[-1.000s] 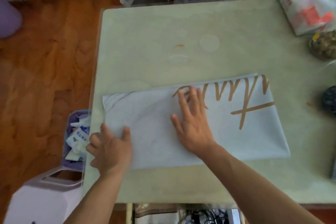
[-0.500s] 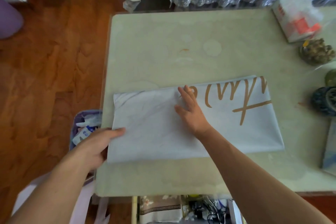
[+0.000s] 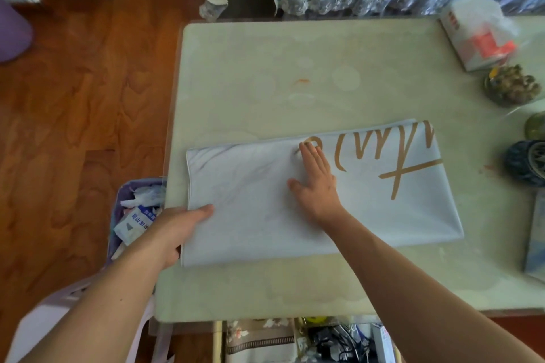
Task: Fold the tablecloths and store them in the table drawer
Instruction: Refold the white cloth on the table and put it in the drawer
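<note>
Nearest the person, below the front edge of the pale green stone-look table (image 3: 295, 68), the open table drawer (image 3: 295, 339) shows patterned fabric and a tangle of dark cables inside.

On the table itself, toward its front-left corner, lies the pale blue tablecloth with gold lettering (image 3: 383, 215), already folded into a long flat rectangle. The left hand (image 3: 180, 227) is at the cloth's left end near the table's left edge: the thumb lies on top of the fabric, and the fingers seem tucked under the edge, so it appears to grip that end, though the fingers themselves are hidden. The right hand (image 3: 317, 177) lies flat on the middle of the cloth, fingers straight and together, pressing it down and gripping nothing.

The step in hand looks like another fold: the right hand marks the crease line while the left readies the end. The next move calls for lifting the left end over to the right, matching edges, then smoothing before the cloth goes down into the drawer.

Farther off, at the table's right side, sit a dark wheel-like object (image 3: 528, 162), a brownish knobbly ornament (image 3: 511, 85) and a white-and-red tissue pack (image 3: 477, 35).
</note>
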A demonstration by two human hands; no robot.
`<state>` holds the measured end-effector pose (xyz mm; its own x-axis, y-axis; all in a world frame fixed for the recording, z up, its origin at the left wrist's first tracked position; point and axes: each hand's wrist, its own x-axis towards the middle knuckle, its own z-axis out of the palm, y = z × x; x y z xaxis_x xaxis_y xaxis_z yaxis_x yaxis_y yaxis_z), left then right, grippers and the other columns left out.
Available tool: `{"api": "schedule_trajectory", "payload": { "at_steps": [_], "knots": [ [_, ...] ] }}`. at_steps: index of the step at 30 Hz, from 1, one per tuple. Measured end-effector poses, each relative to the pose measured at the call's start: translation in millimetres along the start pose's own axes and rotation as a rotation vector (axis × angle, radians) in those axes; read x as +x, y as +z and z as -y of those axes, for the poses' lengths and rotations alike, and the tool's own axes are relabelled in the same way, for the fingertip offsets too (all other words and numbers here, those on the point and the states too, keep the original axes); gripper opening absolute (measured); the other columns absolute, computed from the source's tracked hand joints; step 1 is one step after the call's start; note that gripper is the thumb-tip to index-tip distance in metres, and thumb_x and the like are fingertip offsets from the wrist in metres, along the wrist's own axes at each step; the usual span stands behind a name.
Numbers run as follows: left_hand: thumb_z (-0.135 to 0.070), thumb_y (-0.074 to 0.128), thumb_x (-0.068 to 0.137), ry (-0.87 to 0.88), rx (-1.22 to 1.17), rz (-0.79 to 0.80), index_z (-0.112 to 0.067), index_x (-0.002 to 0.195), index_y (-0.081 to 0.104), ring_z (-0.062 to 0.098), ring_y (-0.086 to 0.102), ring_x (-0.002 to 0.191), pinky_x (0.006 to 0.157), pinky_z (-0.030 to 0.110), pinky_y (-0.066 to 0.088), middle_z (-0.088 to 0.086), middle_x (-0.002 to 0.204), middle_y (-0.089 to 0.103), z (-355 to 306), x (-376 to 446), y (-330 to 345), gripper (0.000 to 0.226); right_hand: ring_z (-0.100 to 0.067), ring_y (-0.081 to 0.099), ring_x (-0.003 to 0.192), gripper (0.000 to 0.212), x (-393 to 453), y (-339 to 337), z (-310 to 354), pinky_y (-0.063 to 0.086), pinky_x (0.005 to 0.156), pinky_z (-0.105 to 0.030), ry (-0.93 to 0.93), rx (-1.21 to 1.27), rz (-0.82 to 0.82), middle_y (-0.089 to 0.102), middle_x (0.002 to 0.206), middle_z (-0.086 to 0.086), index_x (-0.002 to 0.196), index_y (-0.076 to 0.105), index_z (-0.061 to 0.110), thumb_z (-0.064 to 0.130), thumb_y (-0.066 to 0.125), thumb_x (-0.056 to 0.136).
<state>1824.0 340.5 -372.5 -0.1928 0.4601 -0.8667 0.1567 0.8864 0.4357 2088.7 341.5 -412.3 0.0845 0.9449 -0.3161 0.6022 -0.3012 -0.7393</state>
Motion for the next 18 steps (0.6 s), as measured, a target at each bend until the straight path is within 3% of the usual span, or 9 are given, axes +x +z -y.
{"api": "schedule_trajectory", "payload": {
  "at_steps": [2,5,7,10,12,13,14,16,18],
  "knots": [
    [-0.019,0.076,0.09,0.105,0.011,-0.048,-0.009,0.1,0.074,0.03,0.074,0.092,0.093,0.054,0.056,0.012,0.101,0.078,5,-4,4,0.014,-0.017,0.027,0.146,0.074,9,-4,7,0.024,0.122,-0.043,0.066,0.246,-0.004,0.034,0.149,0.008,0.157,0.025,0.025,0.018,0.058,0.091],
    [-0.017,0.07,0.094,0.194,-0.014,-0.053,-0.016,0.099,0.074,0.024,0.075,0.086,0.084,0.043,0.059,0.005,0.097,0.079,8,-15,6,0.006,-0.006,0.034,0.135,0.07,12,-9,19,0.027,0.112,-0.026,0.203,0.631,-0.02,0.034,0.153,0.013,0.156,0.027,0.033,0.012,0.054,0.095],
    [-0.015,0.066,0.096,0.207,-0.074,0.016,-0.017,0.104,0.073,0.025,0.075,0.087,0.083,0.044,0.059,0.004,0.097,0.079,2,-25,4,0.011,-0.003,0.031,0.139,0.068,6,-3,23,0.025,0.113,-0.02,0.174,0.586,-0.071,0.031,0.158,0.012,0.155,0.032,0.028,0.01,0.053,0.093],
    [-0.013,0.066,0.095,0.268,-0.023,0.052,-0.017,0.106,0.073,0.028,0.075,0.095,0.088,0.046,0.057,0.003,0.099,0.079,-13,-37,2,0.013,-0.01,0.029,0.147,0.068,2,-5,33,0.023,0.122,-0.031,0.17,0.578,-0.03,0.032,0.158,0.008,0.154,0.036,0.025,0.011,0.052,0.088],
    [-0.014,0.068,0.094,0.327,0.035,0.008,-0.019,0.098,0.073,0.021,0.075,0.087,0.079,0.037,0.056,-0.003,0.09,0.079,-25,-50,3,0.008,0.0,0.052,0.123,0.067,3,-24,36,0.04,0.106,-0.02,0.237,0.658,-0.022,0.05,0.136,0.012,0.153,0.038,0.028,0.015,0.054,0.089],
    [-0.015,0.068,0.094,0.353,0.063,-0.031,-0.02,0.094,0.072,0.019,0.074,0.085,0.075,0.034,0.055,-0.004,0.086,0.078,-31,-58,6,0.006,0.01,0.055,0.111,0.063,-4,-34,32,0.042,0.097,-0.012,0.221,0.657,-0.04,0.053,0.128,0.017,0.152,0.039,0.03,0.014,0.054,0.094],
    [-0.017,0.068,0.094,0.376,0.099,-0.07,-0.021,0.09,0.071,0.017,0.072,0.085,0.072,0.031,0.053,-0.005,0.084,0.077,-37,-66,9,0.006,0.013,0.052,0.112,0.059,-20,-46,31,0.04,0.097,-0.01,0.206,0.617,-0.043,0.052,0.131,0.021,0.151,0.039,0.033,0.012,0.053,0.097],
    [-0.022,0.068,0.093,0.409,0.186,-0.121,-0.024,0.085,0.067,0.014,0.068,0.086,0.069,0.028,0.05,-0.008,0.085,0.071,-48,-83,16,0.009,0.004,0.037,0.137,0.059,-57,-54,12,0.03,0.115,-0.022,0.141,0.491,-0.003,0.038,0.151,0.022,0.15,0.038,0.039,0.017,0.055,0.097],
    [-0.036,0.071,0.082,0.419,0.262,-0.124,-0.02,0.088,0.07,0.022,0.071,0.089,0.08,0.039,0.057,-0.004,0.087,0.074,-57,-96,24,0.017,-0.003,0.02,0.149,0.061,-85,-37,-13,0.018,0.125,-0.035,0.138,0.442,0.072,0.025,0.16,0.018,0.152,0.033,0.037,0.021,0.054,0.096]
  ]
}}
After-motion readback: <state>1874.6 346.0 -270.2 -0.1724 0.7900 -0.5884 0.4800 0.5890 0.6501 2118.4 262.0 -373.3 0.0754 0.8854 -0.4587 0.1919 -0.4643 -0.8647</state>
